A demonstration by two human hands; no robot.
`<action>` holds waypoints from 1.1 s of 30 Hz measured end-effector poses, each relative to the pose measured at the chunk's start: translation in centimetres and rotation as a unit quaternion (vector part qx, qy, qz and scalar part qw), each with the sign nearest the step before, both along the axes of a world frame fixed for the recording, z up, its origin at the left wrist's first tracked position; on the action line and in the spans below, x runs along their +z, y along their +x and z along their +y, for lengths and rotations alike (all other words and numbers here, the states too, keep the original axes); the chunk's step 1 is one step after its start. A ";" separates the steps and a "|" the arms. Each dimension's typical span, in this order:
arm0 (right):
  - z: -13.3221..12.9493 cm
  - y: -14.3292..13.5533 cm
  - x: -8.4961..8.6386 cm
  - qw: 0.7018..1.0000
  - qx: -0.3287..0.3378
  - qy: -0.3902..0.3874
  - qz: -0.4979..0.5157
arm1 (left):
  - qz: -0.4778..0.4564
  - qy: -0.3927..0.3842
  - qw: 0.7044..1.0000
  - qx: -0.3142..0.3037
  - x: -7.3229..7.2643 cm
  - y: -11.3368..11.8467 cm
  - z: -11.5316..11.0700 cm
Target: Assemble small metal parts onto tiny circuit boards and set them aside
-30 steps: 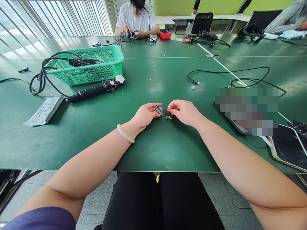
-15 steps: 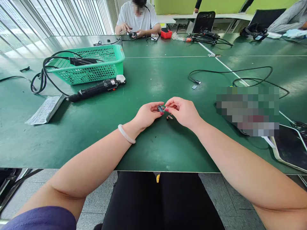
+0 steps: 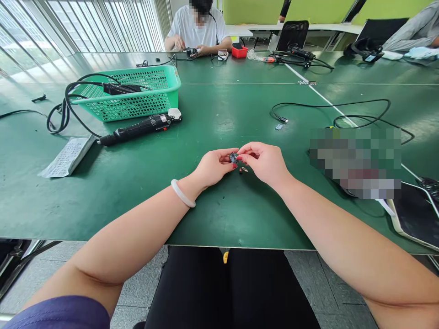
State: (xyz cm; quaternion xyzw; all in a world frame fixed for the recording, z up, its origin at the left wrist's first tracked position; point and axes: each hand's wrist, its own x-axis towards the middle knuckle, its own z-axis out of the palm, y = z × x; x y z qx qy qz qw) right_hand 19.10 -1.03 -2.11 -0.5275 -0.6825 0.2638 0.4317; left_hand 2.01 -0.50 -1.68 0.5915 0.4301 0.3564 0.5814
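Between the thumb and fingers of my left hand (image 3: pixel 215 167) is a small dark circuit board (image 3: pixel 233 158), with pale parts along its edges. My right hand (image 3: pixel 263 161) is closed in a pinch at the board's right edge. Whatever lies between its thumb and forefinger is too small to make out. Just below my right fingertips, a tiny part with a coppery and dark surface (image 3: pixel 243 170) lies on the green table (image 3: pixel 219 214).
A green basket (image 3: pixel 137 109) with cables stands at left, a black electric screwdriver (image 3: pixel 137 130) before it. A folded paper (image 3: pixel 67 157) lies nearby. On the right are a black cable (image 3: pixel 318 104), a small chip-like piece (image 3: pixel 279 127) and a tablet (image 3: pixel 416 217). Another person (image 3: pixel 197 32) sits opposite.
The circuit board has turned a little in my left fingers, and my right fingertips stay against its edge. The whole view has shifted slightly.
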 end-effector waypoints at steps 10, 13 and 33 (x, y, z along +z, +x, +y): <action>0.2 0.1 -0.4 1.000 -0.002 0.010 0.000 | 0.027 0.017 0.999 -0.009 -0.2 0.0 -0.1; 0.2 0.1 -0.3 1.000 -0.005 0.012 0.005 | 0.055 0.041 0.998 -0.009 -0.2 0.0 0.0; -0.4 0.0 0.4 0.996 -0.033 0.048 -0.061 | 0.081 0.096 0.992 -0.003 -0.6 -0.1 0.1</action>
